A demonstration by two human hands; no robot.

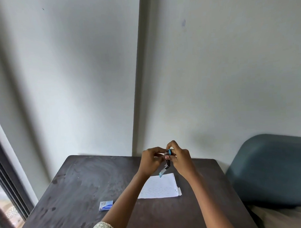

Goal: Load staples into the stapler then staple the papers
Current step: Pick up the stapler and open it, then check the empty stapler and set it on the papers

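I hold a small blue and black stapler up in the air above the table, swung open with one arm hanging down toward the papers. My right hand grips its upper end. My left hand pinches at the same upper end from the left; whether staples are between the fingers is too small to tell. A stack of white papers lies on the dark wooden table below my hands. A small blue and white staple box rests on the table to the left of my left forearm.
The table stands against a pale wall. A blue-grey cushion lies to the right on a light bed sheet. A dark window frame runs along the left edge.
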